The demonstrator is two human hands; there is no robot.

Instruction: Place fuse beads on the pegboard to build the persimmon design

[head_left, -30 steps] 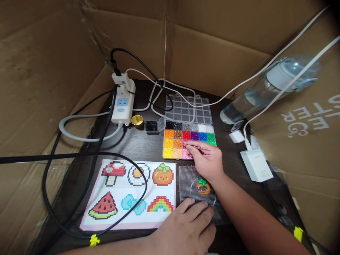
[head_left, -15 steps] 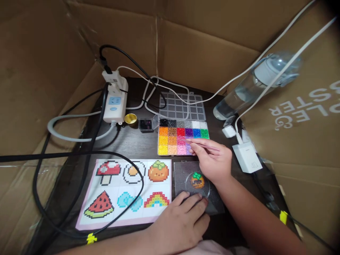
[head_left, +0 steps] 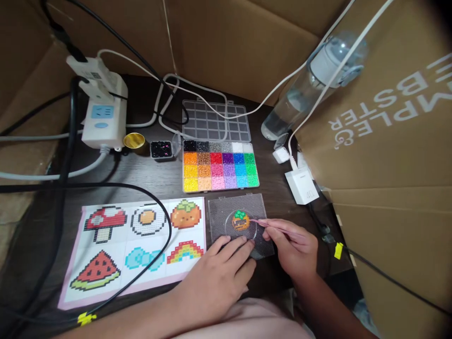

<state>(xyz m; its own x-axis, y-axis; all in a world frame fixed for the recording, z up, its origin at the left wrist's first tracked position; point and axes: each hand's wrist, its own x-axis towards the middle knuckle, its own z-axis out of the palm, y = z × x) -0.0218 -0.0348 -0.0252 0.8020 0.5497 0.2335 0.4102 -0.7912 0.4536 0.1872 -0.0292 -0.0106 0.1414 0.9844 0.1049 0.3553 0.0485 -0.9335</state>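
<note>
My right hand (head_left: pixel 294 245) pinches a pair of pink tweezers (head_left: pixel 278 227), their tips at the right edge of a small orange bead persimmon (head_left: pixel 240 220) with a green top. The persimmon sits on a clear pegboard (head_left: pixel 261 207). Fingers spread, my left hand (head_left: pixel 222 266) rests flat on the near edge of that pegboard. Whether the tips hold a bead is too small to tell. Beyond the board stands a divided bead box (head_left: pixel 221 190) with beads sorted by colour. To the left lies a pattern sheet (head_left: pixel 120 245) showing a mushroom, an egg, a persimmon, a watermelon slice and more.
A small box of dark beads (head_left: pixel 161 149) and a gold cup (head_left: pixel 134 140) stand beside a white power strip (head_left: pixel 106 113). A black cable (head_left: pixel 165 212) crosses the sheet. At right are a water bottle (head_left: pixel 300 94) and a white charger (head_left: pixel 302 185). Cardboard walls surround the table.
My right hand has moved from over the bead box down to the pegboard, bringing the tweezers to the persimmon. The left hand stays on the board. The view has shifted right and down.
</note>
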